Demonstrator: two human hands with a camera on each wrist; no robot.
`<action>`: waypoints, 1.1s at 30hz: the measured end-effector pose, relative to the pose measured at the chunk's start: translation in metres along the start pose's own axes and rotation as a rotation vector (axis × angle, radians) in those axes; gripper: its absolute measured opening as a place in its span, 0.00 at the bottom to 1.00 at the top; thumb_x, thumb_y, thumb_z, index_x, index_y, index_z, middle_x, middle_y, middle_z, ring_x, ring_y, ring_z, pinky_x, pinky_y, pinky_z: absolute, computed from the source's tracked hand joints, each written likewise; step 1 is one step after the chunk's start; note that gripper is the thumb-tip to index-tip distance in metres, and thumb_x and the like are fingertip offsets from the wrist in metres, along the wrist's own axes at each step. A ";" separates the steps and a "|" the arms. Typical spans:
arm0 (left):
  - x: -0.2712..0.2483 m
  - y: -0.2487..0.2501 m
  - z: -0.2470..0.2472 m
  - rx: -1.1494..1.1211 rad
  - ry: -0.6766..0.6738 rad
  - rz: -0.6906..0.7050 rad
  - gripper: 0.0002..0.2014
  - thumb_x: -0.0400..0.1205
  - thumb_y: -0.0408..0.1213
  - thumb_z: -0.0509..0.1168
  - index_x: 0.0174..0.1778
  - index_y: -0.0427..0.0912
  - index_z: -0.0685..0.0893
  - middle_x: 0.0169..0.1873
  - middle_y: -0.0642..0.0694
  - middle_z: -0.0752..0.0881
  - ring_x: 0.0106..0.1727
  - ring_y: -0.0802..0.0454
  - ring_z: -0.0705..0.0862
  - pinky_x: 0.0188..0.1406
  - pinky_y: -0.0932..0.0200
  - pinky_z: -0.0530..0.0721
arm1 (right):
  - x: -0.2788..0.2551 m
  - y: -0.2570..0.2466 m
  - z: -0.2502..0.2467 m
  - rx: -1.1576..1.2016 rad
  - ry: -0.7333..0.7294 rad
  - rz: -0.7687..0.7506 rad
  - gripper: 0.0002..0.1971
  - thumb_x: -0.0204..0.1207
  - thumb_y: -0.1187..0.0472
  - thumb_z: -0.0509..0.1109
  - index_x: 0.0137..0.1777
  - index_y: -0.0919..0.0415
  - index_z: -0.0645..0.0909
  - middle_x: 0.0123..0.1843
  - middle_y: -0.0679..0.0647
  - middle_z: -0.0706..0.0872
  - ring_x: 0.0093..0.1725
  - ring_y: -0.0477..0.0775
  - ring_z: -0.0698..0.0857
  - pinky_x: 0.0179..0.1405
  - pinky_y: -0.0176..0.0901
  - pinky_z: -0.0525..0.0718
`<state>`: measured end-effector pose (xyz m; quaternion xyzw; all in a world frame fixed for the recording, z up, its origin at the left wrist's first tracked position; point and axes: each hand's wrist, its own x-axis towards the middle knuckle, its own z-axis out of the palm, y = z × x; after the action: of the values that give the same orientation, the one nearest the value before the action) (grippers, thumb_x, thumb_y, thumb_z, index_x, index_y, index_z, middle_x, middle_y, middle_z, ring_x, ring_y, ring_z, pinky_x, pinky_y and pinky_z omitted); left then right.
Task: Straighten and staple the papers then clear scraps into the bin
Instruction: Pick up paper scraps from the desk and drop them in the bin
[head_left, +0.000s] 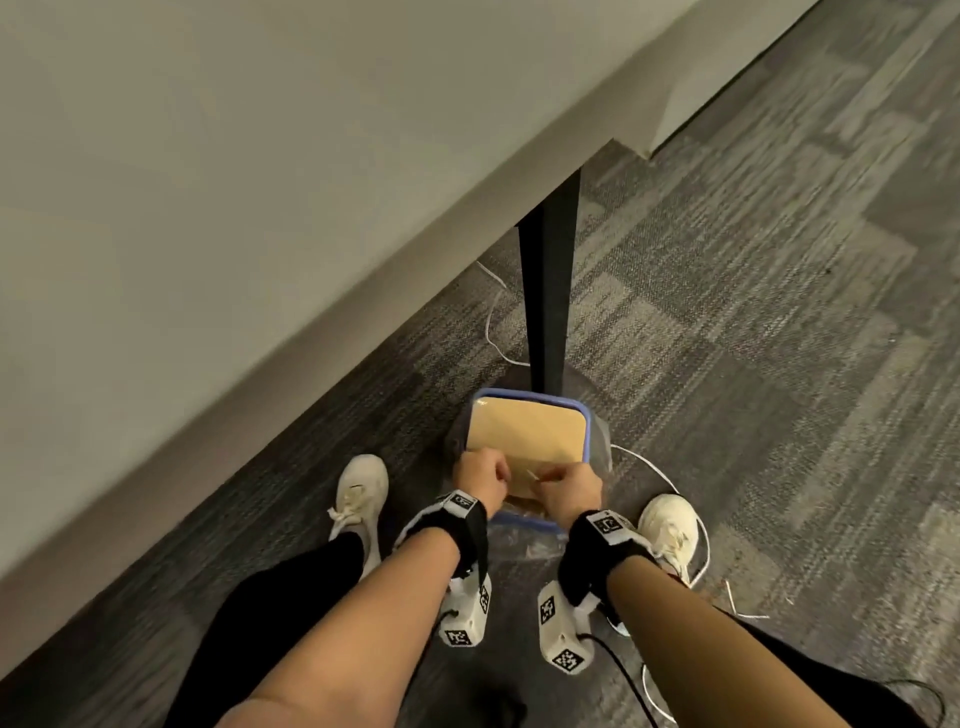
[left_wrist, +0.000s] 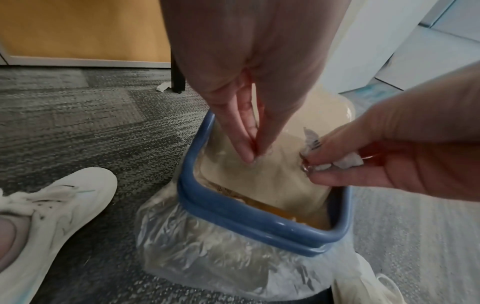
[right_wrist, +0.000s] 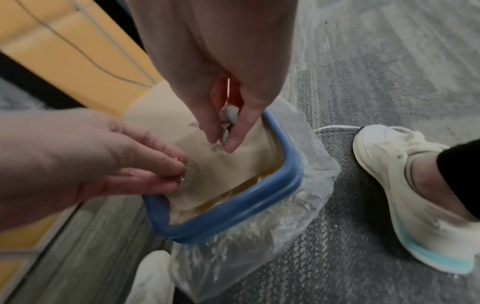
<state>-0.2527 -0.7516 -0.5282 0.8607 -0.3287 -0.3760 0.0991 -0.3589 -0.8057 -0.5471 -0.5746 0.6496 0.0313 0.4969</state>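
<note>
Right hand (right_wrist: 228, 115), nearest the lens: fingers bunched on white paper scraps (right_wrist: 228, 117), grip pinching them over the bin (right_wrist: 285, 156). Left hand (left_wrist: 244, 131) fingertips together, maybe on tiny bits. Scraps look light, crumpled, flutter-prone; pinch whole wad low inside the rim.

One square blue-rimmed plastic bin (head_left: 585, 426) stands on the carpet, lined with one clear plastic bag (left_wrist: 207, 253). One tan sheet of card or paper (head_left: 524, 428) lies across its mouth. Two bare hands hang above it: the left hand (head_left: 475, 475) and the right hand (head_left: 566, 488). A few crumpled white paper scraps (left_wrist: 337, 160) sit in the right grip; their number cannot be told. Two white laced trainers (head_left: 361, 488) flank the bin. One black metal leg (head_left: 548, 291) holds up the one grey surface (head_left: 208, 208).
</note>
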 end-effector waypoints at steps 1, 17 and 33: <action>0.004 -0.002 0.002 0.015 -0.007 -0.003 0.11 0.78 0.29 0.63 0.48 0.41 0.91 0.52 0.41 0.91 0.57 0.42 0.87 0.56 0.58 0.81 | 0.003 0.002 0.002 -0.060 -0.034 -0.018 0.11 0.74 0.65 0.69 0.54 0.65 0.88 0.56 0.62 0.90 0.59 0.62 0.86 0.58 0.48 0.84; 0.022 -0.010 0.007 0.033 -0.095 0.014 0.12 0.81 0.31 0.62 0.53 0.42 0.90 0.61 0.44 0.87 0.64 0.43 0.83 0.65 0.56 0.79 | 0.014 0.007 0.011 -0.161 0.055 -0.080 0.11 0.73 0.69 0.63 0.47 0.60 0.87 0.53 0.59 0.89 0.55 0.62 0.85 0.50 0.42 0.80; -0.110 0.060 -0.111 0.053 0.049 0.315 0.12 0.83 0.33 0.57 0.48 0.36 0.87 0.51 0.43 0.81 0.58 0.42 0.83 0.52 0.52 0.78 | -0.123 -0.078 -0.084 -0.137 0.301 -0.489 0.16 0.75 0.72 0.60 0.60 0.63 0.80 0.59 0.63 0.79 0.57 0.67 0.82 0.55 0.50 0.77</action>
<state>-0.2586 -0.7353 -0.3619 0.8095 -0.4670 -0.3261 0.1422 -0.3685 -0.7952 -0.3798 -0.7444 0.5547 -0.1315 0.3477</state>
